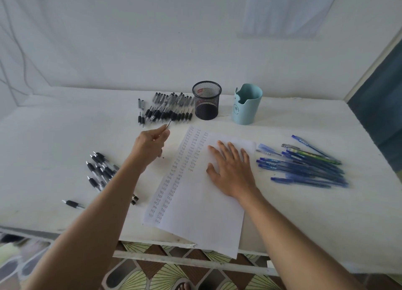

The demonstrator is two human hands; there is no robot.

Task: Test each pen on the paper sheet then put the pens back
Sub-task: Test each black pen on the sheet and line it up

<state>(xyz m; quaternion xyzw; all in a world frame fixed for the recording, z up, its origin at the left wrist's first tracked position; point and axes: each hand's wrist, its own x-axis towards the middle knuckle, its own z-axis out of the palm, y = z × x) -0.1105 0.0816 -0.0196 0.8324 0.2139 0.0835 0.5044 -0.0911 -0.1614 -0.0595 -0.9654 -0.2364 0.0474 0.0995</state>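
A white paper sheet (195,202) lies on the white table (54,137), with columns of small written marks down its left side. My right hand (230,168) rests flat on the sheet, fingers spread. My left hand (150,145) is closed on a black-grip pen (168,124), whose end points toward a large pile of black pens (167,110) at the back. A smaller group of black pens (101,170) lies at the left, partly hidden by my left forearm. Several blue pens (304,165) lie at the right.
A black mesh cup (206,100) and a light blue cup (247,103) stand behind the sheet. One black pen (72,203) lies alone near the front left edge. The sheet overhangs the table's front edge; patterned floor shows below.
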